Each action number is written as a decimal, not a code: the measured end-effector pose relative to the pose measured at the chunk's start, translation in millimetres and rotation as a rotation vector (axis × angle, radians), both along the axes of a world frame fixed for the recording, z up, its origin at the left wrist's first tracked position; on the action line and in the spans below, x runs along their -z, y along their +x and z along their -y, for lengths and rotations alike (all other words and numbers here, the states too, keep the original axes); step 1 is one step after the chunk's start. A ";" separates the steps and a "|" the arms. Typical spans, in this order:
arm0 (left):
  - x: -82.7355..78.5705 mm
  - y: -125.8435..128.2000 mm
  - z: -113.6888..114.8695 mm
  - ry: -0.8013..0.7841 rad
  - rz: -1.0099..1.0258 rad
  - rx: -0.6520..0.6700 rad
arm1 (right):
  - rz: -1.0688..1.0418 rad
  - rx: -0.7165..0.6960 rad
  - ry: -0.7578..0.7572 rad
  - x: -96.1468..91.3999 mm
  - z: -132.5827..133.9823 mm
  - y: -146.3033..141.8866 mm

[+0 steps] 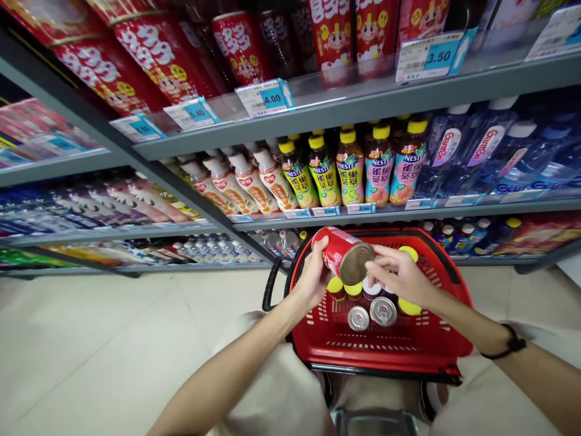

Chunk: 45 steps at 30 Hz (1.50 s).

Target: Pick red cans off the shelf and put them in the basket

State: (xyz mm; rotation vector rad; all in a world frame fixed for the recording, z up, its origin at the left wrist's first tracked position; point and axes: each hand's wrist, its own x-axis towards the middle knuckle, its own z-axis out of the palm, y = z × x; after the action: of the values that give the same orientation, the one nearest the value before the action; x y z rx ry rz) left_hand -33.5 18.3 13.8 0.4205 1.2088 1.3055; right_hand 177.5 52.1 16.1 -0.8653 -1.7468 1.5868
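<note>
My left hand (pixel 312 272) wraps around a red can (pixel 330 245), which lies tilted over a red plastic shopping basket (pixel 451 321). My right hand (pixel 402 277) has its fingertips on the can's bare metal end. Inside the basket lie several more cans, two with silver pull-ring lids (pixel 358 318) showing. Several yellow-capped bottles (pixel 410 307) also lie there. A dark cord bracelet (pixel 511 342) circles my right wrist.
Shelves in front hold red cans (pixel 240 48), Nestlé tea bottles (pixel 349 169), white-capped milk drinks (pixel 240 181) and water bottles (pixel 472 148), with price tags (pixel 429 56) along the edges. A pale tiled floor (pixel 91 345) lies to the left. The basket's black handle (pixel 271 283) hangs at its left.
</note>
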 end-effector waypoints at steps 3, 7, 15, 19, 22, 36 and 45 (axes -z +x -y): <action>2.7 3.0 2.5 -0.055 0.110 0.095 | -0.017 0.076 -0.066 -0.9 -1.6 -1.5; 3.0 6.9 5.3 -0.092 0.095 0.136 | -0.040 0.115 -0.114 -4.7 -0.6 -2.2; -0.3 9.4 2.8 0.038 -0.046 0.122 | -0.093 0.020 -0.093 -0.7 -3.0 -3.7; 6.0 13.2 6.7 0.081 -0.023 0.082 | -0.039 -0.079 -0.064 13.2 3.7 -8.4; 10.9 17.9 12.8 0.034 0.128 0.118 | -0.058 0.028 0.058 17.6 7.5 -9.2; 2.8 35.2 12.7 -0.175 0.422 -0.051 | -0.040 -0.287 0.243 -12.8 -23.4 16.9; 1.0 35.4 9.0 -0.093 0.346 -0.070 | -0.072 -0.308 -0.022 -8.9 -29.3 19.6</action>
State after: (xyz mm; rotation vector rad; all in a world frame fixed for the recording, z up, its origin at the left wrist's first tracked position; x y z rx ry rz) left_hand 1.9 9.3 12.8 0.0800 0.9937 1.3124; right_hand 197.1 81.4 24.9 -0.5596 -1.8819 1.8103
